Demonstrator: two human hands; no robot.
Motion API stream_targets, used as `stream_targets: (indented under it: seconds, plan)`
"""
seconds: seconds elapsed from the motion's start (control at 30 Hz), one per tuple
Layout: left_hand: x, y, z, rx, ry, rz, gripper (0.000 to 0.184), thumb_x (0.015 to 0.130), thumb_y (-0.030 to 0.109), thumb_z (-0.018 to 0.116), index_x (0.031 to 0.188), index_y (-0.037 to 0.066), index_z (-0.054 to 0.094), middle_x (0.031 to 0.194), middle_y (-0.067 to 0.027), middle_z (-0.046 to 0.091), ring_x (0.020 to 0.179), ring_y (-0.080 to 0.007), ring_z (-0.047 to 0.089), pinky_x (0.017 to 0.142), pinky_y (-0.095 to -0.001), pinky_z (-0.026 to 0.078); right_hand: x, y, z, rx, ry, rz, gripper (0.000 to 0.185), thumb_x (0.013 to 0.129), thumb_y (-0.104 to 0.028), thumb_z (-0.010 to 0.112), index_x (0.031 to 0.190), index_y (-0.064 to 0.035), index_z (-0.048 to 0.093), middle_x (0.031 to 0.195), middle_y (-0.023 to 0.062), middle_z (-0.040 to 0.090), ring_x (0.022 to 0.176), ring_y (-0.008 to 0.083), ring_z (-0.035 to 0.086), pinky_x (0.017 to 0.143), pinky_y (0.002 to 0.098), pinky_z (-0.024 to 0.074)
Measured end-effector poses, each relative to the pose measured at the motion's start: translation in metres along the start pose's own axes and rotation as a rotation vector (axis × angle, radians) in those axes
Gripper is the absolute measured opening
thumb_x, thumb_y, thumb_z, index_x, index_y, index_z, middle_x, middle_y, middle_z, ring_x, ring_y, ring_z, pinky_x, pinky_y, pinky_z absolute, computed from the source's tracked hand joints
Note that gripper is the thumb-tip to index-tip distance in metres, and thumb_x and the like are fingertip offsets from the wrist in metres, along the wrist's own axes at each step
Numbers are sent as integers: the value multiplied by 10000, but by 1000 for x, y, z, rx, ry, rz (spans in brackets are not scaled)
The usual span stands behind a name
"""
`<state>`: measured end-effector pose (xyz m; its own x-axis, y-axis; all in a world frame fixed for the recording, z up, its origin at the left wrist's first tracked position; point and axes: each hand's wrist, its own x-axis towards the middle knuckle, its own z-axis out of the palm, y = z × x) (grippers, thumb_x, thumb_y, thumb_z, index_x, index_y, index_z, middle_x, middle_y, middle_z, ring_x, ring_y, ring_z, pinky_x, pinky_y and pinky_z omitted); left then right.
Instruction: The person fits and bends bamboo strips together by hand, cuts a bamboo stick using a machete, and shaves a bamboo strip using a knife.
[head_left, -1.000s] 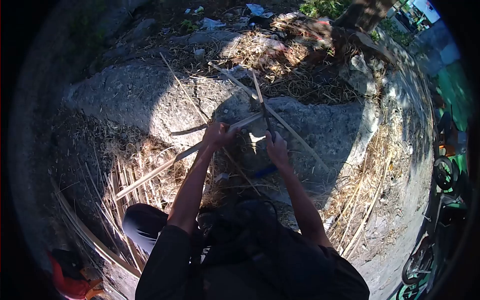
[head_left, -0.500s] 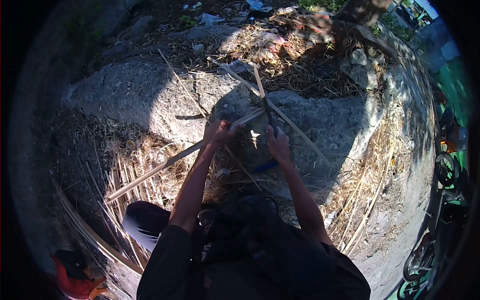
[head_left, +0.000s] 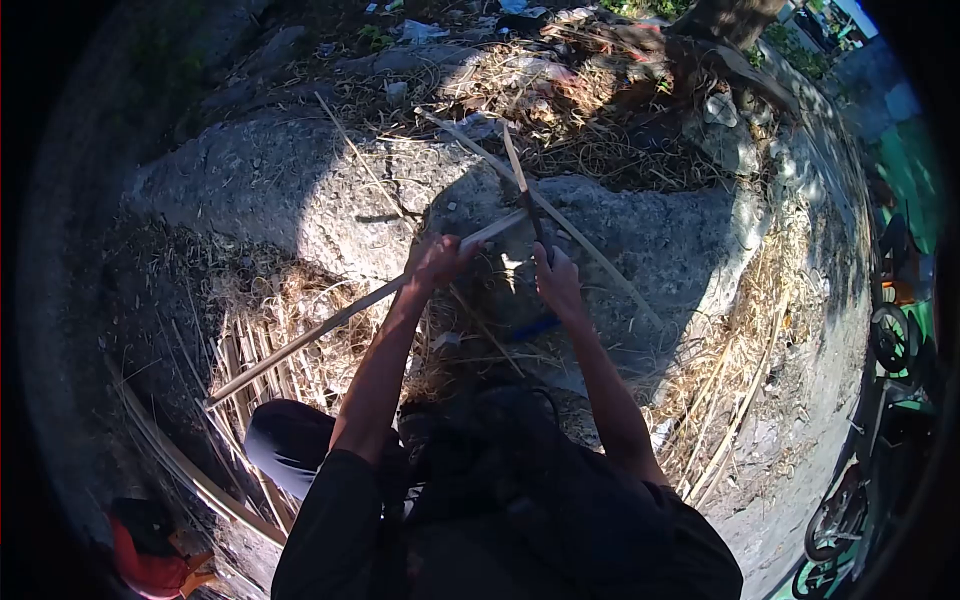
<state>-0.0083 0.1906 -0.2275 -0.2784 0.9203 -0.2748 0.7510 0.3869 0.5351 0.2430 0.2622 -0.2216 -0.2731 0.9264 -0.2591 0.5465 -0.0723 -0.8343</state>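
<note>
My left hand is closed around a long split bamboo strip, which slants from the lower left up to the middle. In my right hand, fingers wrapped round its dark handle, is a long knife pointing up and away, its far part sunlit. The blade crosses the strip near the strip's upper end; whether its edge has cut in cannot be made out. Behind them, another bamboo strip lies aslant over the stone ledge. A blue object sits in shadow below my right hand.
A broad rough stone ledge runs across in front. Several cut strips lie at the left, with curved ones lower down. Dry shavings cover the right side. A red object is at lower left; wheels show far right.
My left hand and the bamboo strip have shifted slightly down and left. The knife has moved a little left, staying across the strip.
</note>
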Motion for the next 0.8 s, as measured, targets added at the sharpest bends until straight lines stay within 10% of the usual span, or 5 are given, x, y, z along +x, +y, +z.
stream_targets:
  seconds: [0.17,0.23,0.37,0.43,0.8]
  plan:
    - [15,-45,51,-70,11,-24,628,965,675,544,987,103,804,838,-254,733,849,-408,740,709,-495,577,-4,-10,-6,59,-46,80,504,1064,-499,549,958,-12,629,639,59,594,586,169,611,571,385,459]
    - [14,-53,54,218,321,457,626,965,671,545,979,102,806,860,-258,738,846,-429,736,701,-502,576,-6,-20,-11,-29,60,-100,495,1061,-507,561,932,-33,621,633,33,586,575,147,604,563,375,465]
    - [4,-29,18,431,488,713,478,1006,528,612,953,89,791,688,-159,684,657,-374,687,606,-474,521,-7,-33,-18,13,0,-16,542,1046,-530,555,960,-3,649,713,145,639,715,317,685,683,468,488]
    - [-6,12,-17,76,-65,-12,663,981,666,518,969,67,804,886,-262,747,873,-449,737,771,-512,587,-3,-18,-13,45,12,-27,548,1046,-536,555,937,-5,635,705,141,631,693,318,666,674,472,477]
    - [1,10,-25,2,-214,-11,757,1014,705,452,870,29,761,746,-234,702,772,-432,715,725,-519,540,-9,-18,-16,57,4,17,491,1060,-490,561,918,-23,610,660,83,600,625,230,633,625,429,473]
